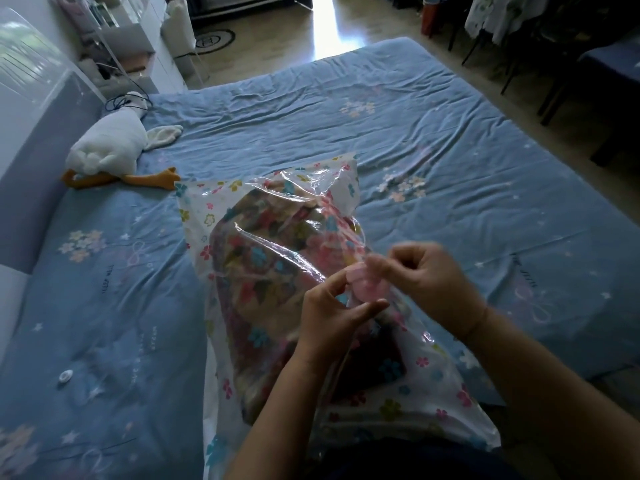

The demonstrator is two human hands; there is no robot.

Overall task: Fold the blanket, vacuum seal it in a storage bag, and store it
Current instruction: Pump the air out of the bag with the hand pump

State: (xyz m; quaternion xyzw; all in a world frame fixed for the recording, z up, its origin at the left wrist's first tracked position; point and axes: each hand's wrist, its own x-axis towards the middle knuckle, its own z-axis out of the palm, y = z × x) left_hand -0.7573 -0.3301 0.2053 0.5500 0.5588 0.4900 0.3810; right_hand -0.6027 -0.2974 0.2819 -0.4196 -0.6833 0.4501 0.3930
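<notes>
Pinching pink clip (367, 287) on storage bag (194, 206), left hand (329, 315) meets right hand (426, 276) (blanket (258, 271) beneath)

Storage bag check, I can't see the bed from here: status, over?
Left hand and right hand pinch a pink piece on the storage bag. Blanket inside. Plush goose lies clear.

I see a big blue bed (433, 126) with a white toy goose (109, 147), then shiny wood floor (298, 32) and dark chairs (554, 57).

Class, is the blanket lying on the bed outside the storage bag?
No, the blanket shows through the clear storage bag, which encloses it.
</notes>
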